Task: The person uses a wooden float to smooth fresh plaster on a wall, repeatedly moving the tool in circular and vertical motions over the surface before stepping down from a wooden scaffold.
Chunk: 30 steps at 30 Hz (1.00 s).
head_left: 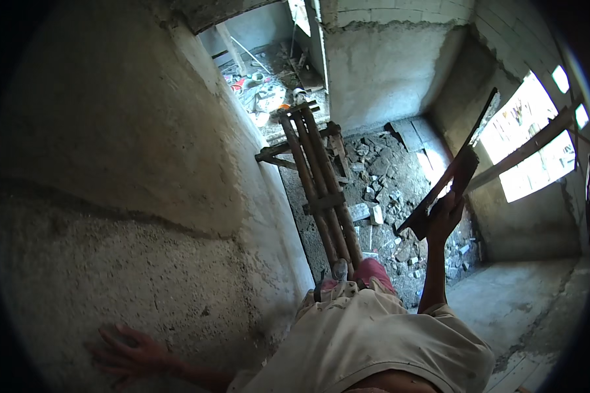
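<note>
Against the rough, unplastered lower part of the wall (196, 288) on my left, my left hand (132, 354) lies with its fingers spread and nothing in it. The wall's upper part bears a smoother grey coat with a ragged lower border. Raised out to the right, my right hand (444, 216) is wrapped round the grip of a long dark plastering float (449, 177), tilted and seen nearly edge-on. Some pale mortar clings near the float's upper end. My fingers partly hide its grip.
A narrow scaffold of round wooden poles (321, 183) runs ahead from beneath me. Rubble (387, 170) and broken blocks cover the floor below on the right. A slanting beam (531, 147) crosses the bright window opening (528, 131). Beyond a doorway lies a pile of debris (269, 95).
</note>
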Tool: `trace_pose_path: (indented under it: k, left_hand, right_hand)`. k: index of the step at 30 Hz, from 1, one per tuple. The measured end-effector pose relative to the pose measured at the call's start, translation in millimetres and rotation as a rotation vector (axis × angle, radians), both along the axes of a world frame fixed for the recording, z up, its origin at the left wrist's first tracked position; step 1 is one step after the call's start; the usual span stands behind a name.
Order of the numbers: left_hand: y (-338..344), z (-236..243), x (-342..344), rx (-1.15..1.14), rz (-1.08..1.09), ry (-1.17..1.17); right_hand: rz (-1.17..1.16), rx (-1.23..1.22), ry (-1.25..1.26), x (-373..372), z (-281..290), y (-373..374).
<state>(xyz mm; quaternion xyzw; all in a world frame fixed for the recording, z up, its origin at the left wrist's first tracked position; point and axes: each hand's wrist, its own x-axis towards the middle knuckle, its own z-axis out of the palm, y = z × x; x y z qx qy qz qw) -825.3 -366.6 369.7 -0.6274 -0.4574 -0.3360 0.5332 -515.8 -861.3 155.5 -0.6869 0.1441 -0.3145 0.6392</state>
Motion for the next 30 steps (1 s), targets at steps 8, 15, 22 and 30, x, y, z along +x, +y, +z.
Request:
trace_pose_path:
  k: [8,15,22,30]
  left_hand:
    - [7.1,18.9,46.1,0.202,-0.481,-0.226]
    - [44.9,35.9,240.6,0.308,-0.602,-0.054]
    - [93.0,51.8,398.9,0.267,-0.323,-0.077]
    - [119.5,16.3,489.4,0.052,0.14,-0.36]
  right_hand:
    - [0.167,-0.066,0.025,175.6,-15.7,81.8]
    - [0.262,-0.125,-0.019,327.1,-8.5,166.2]
    - [0.327,-0.199,-0.01,469.0,16.9,235.1]
    - [0.541,-0.217,-0.194,614.6,64.4,372.2]
